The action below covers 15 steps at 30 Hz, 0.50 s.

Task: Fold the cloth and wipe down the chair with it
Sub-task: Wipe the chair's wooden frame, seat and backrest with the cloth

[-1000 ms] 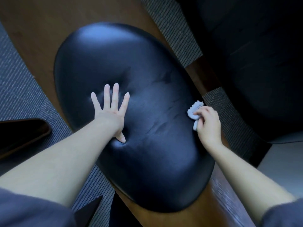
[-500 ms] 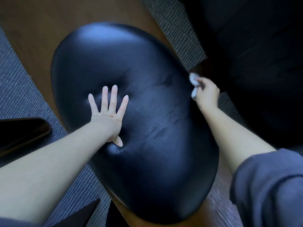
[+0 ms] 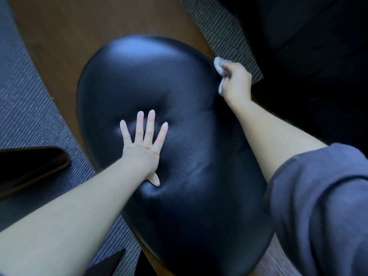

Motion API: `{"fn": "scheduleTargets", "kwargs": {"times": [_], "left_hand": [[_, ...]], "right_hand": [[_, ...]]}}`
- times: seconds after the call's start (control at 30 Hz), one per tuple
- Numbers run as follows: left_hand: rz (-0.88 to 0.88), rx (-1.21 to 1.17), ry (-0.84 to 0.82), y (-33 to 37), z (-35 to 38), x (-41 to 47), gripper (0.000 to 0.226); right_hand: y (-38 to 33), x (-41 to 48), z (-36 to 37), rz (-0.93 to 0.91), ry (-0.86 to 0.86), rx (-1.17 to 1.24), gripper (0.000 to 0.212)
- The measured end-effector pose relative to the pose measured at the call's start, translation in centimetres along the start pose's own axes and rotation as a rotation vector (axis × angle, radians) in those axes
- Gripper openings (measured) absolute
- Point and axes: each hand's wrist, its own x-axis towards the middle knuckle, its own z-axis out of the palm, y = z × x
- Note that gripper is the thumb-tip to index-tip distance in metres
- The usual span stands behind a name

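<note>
At the far right edge of the black chair (image 3: pixel 179 136), the right hand (image 3: pixel 237 82) has its fingers (image 3: pixel 227 67) curled around the bunched white cloth (image 3: pixel 218 63). The left hand (image 3: pixel 142 144) presses flat on the seat, fingers straight and spread

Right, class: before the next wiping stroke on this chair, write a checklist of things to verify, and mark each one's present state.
1. Right hand grips the cloth: ok.
2. Cloth folded neatly: cannot tell, mostly hidden in the hand.
3. Cloth at the chair seat edge: ok, far right rim.
4. Left hand flat on the seat, steadying it: ok.
5. Left hand apart from the cloth: ok.
6. Seat already clean: cannot tell, too dim.
</note>
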Motion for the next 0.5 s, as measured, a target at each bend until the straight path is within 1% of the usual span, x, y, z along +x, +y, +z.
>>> {"fn": "scheduleTargets", "kwargs": {"times": [0.03,0.1,0.13,0.17,0.23,0.3,0.33,0.4,0.47,0.5], "left_hand": [[-0.001,-0.004,0.005,0.0,0.0,0.0,0.153],[-0.003,-0.007,0.010,0.0,0.0,-0.1,0.152],[-0.006,-0.010,0.011,0.0,0.1,-0.1,0.152],[-0.009,-0.015,0.011,0.0,0.1,-0.1,0.152],[-0.019,-0.022,0.010,0.0,0.0,-0.2,0.152],[-0.029,-0.022,0.019,0.0,-0.1,-0.3,0.152],[-0.030,-0.024,0.023,0.0,-0.1,-0.4,0.151],[-0.031,-0.037,0.032,0.1,-0.2,-0.7,0.150],[-0.037,-0.034,0.042,0.2,-0.2,-1.0,0.150],[-0.042,-0.029,0.049,0.3,-0.1,-0.9,0.150]], "right_hand": [[0.0,-0.3,-0.2,-0.046,-0.008,-0.040,0.037],[1.3,-2.1,-0.9,-0.033,-0.044,-0.043,0.032],[2.7,-3.3,-1.4,-0.025,-0.022,-0.034,0.034],[4.4,-5.1,-2.2,0.004,-0.004,-0.058,0.037],[7.8,-9.3,-4.3,0.120,0.001,-0.131,0.040],[9.5,-13.8,-6.5,0.218,-0.008,-0.166,0.040],[9.7,-15.7,-7.2,0.234,-0.011,-0.177,0.040],[8.8,-18.8,-7.7,0.205,-0.052,-0.195,0.038],[7.6,-19.7,-7.3,0.184,-0.077,-0.190,0.036],[7.1,-19.1,-6.8,0.204,-0.077,-0.177,0.036]]}}
